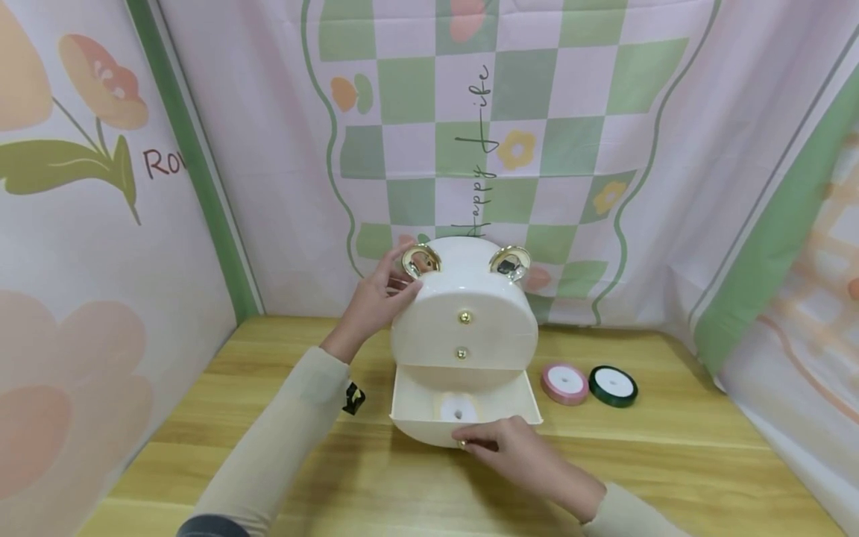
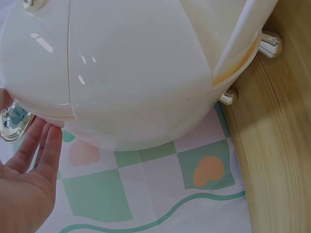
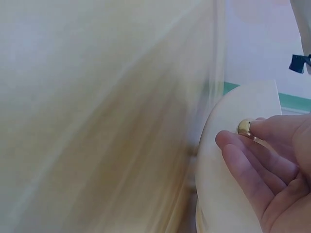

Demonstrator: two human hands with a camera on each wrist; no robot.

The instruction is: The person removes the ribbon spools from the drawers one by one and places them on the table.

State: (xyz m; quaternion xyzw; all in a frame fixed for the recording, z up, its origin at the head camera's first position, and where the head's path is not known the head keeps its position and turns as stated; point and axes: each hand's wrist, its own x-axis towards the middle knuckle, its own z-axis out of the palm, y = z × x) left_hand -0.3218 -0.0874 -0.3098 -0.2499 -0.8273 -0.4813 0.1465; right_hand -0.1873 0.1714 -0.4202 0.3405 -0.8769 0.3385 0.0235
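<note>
Your left hand (image 1: 379, 298) rests against the upper left of the white box (image 1: 465, 287), beside its gold ear (image 1: 421, 261), the fingers nearly straight and the thumb apart from them. The box stands on the counter (image 1: 268, 354), its lower drawer (image 1: 419, 432) out, a white disc (image 1: 458, 407) inside. Your right hand (image 1: 523, 455) pinches the drawer's gold knob (image 3: 244, 126). Further right lies a pink-edged reel (image 1: 565, 382), then a dark green-edged reel (image 1: 614, 385) just beside it.
</note>
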